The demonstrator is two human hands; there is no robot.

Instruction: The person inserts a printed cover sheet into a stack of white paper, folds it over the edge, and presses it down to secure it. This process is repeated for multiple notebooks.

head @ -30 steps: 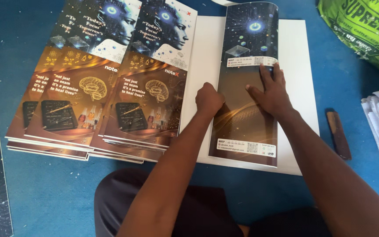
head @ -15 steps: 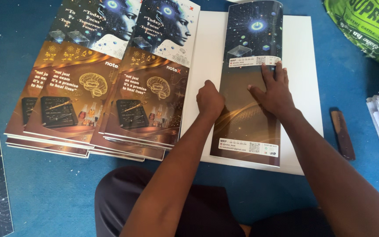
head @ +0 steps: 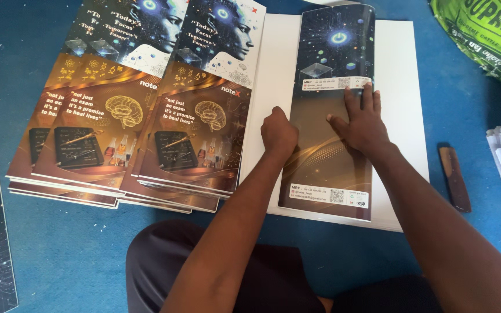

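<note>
We keep the flat open right hand (head: 362, 123) pinning the folded cover sheet (head: 331, 116) while the fisted left hand (head: 279, 134) presses its crease firmly.

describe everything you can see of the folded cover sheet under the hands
The cover sheet is a long glossy printed strip, dark blue with glowing dots at its far end, brown-gold nearer the person, with white label strips. It lies flat on a white board, its far end curling up. The left hand, closed in a fist, presses its left edge; the right hand lies flat on it.
</note>
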